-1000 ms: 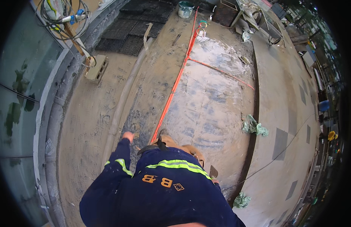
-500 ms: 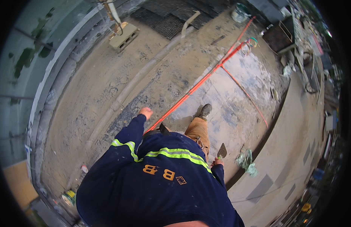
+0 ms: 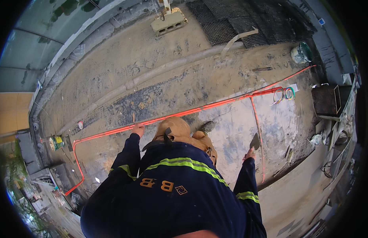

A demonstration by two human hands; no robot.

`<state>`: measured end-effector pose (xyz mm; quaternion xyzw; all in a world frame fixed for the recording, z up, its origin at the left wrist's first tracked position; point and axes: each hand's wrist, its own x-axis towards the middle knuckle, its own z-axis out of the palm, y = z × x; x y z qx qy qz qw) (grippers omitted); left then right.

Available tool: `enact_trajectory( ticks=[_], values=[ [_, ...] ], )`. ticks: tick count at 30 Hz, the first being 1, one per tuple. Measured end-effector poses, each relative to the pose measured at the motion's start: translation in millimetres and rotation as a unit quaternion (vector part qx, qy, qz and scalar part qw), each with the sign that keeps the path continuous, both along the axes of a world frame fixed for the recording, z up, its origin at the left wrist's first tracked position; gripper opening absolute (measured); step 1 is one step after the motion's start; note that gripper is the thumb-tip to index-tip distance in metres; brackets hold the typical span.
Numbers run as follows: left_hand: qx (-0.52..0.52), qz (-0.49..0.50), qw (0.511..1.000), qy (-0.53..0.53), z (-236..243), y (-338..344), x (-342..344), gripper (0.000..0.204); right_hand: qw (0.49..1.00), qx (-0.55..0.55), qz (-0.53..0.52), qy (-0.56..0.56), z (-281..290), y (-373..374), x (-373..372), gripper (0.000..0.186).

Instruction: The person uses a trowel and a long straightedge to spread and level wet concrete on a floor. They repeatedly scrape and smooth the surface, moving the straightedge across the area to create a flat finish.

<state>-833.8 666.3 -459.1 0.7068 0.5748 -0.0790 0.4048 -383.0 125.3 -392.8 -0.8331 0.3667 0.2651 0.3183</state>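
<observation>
My right hand [image 3: 250, 153] is closed around the handle of a small trowel [image 3: 255, 141], its grey pointed blade aimed away from me over the ground. My left hand [image 3: 138, 130], small in view, has its fingers curled in with nothing visible in them. It hangs over or beside a long run of orange conduit [image 3: 174, 116], and I cannot tell whether it touches it. The conduit crosses the ground in front of me. A thinner orange branch [image 3: 258, 135] comes off it and passes close by the trowel blade.
Coiled wires [image 3: 284, 94] stick out near the conduit's far right end. Beyond are a dirty bucket [image 3: 301, 53], black mesh sheets [image 3: 235, 20] and a concrete block [image 3: 168, 24]. A grey pipe [image 3: 168, 68] lies half buried ahead. At far left stands another bucket [image 3: 56, 142].
My view has swung to the right, so the conduit now lies more level across it. My right hand has moved outward and forward with the trowel; my left hand has come near the conduit.
</observation>
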Motion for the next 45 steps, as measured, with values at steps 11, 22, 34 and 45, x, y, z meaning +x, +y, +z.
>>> enact_trajectory(
  ticks=[11,22,34,45],
  values=[
    [-0.060,0.010,0.993,0.099,-51,11,54,0.020,0.946,0.130,0.274,0.117,0,170,80,0.024],
    [-0.170,0.220,0.957,-0.088,-89,-61,237,0.022,0.814,-0.057,0.567,0.113,-275,262,153,0.052],
    [-0.355,0.345,0.867,-0.057,-305,-209,273,0.021,0.814,0.047,0.552,-0.173,-619,492,329,0.025],
    [-0.362,0.562,0.706,-0.233,-318,-190,266,0.019,0.619,0.277,0.728,0.099,-541,614,-148,0.040]
  ],
)
